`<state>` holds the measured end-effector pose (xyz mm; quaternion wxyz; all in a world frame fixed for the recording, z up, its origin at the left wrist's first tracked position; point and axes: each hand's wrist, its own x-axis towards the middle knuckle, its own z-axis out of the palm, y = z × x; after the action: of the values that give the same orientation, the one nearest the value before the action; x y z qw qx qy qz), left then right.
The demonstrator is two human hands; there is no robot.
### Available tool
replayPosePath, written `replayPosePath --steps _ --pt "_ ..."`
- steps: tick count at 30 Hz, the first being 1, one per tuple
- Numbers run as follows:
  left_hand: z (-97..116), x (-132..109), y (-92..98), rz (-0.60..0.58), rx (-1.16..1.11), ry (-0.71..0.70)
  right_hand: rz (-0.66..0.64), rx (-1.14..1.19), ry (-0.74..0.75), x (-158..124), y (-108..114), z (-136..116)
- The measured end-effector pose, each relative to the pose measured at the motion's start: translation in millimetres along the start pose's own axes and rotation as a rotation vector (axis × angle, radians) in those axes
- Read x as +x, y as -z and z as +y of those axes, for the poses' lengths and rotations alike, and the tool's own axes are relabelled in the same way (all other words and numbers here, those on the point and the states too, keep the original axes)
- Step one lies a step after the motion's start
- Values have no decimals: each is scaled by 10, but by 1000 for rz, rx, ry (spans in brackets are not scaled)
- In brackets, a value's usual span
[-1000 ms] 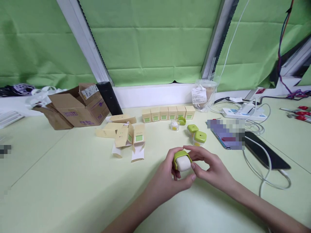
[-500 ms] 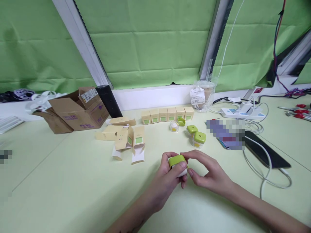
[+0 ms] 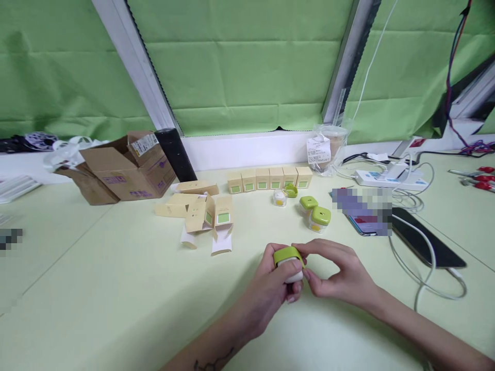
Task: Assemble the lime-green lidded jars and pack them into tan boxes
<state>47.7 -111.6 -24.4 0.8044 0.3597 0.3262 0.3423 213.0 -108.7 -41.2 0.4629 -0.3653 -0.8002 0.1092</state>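
Note:
My left hand (image 3: 270, 288) is wrapped round a small white case (image 3: 294, 277), its thumb pressed on the front. A green cover (image 3: 285, 253) sits over the top of the case, tilted, with its edge lifted on the right. The thumb and index finger of my right hand (image 3: 340, 268) grip the right edge of this cover. Beyond my hands stand two clear containers with green lids (image 3: 320, 215) (image 3: 308, 202). Farther back, an uncovered clear container (image 3: 280, 198) is beside a loose green lid (image 3: 291, 191).
Several small boxes (image 3: 262, 179) stand in a row at the back. Opened cartons (image 3: 223, 211) lie left of centre, near a cardboard box (image 3: 127, 170) and black cylinder (image 3: 176, 154). At the right are a phone (image 3: 365, 226), black tablet (image 3: 425, 237), cables and power strip (image 3: 390, 180).
The view has shifted slightly. The green cover's right edge now stands a little farther from the white case, and more of the case shows under it. Both hands keep nearly the same hold.

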Motion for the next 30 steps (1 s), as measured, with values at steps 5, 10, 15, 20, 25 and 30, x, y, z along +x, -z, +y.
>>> replayPosePath --steps 5,10,15,20,25,30 --pt "37 42 78 -109 110 -89 -163 284 -233 -3 111 108" --pt "30 98 168 -92 583 -312 -257 537 -405 20 33 135" --pt "163 58 293 121 966 -373 -241 695 -563 100 -10 125" --pt "296 49 469 25 1354 -74 -57 577 -720 126 103 235" --pt "149 147 404 27 1368 -36 -175 518 -632 74 7 240" --pt "38 151 325 42 1262 -29 -333 372 -501 26 -115 141"
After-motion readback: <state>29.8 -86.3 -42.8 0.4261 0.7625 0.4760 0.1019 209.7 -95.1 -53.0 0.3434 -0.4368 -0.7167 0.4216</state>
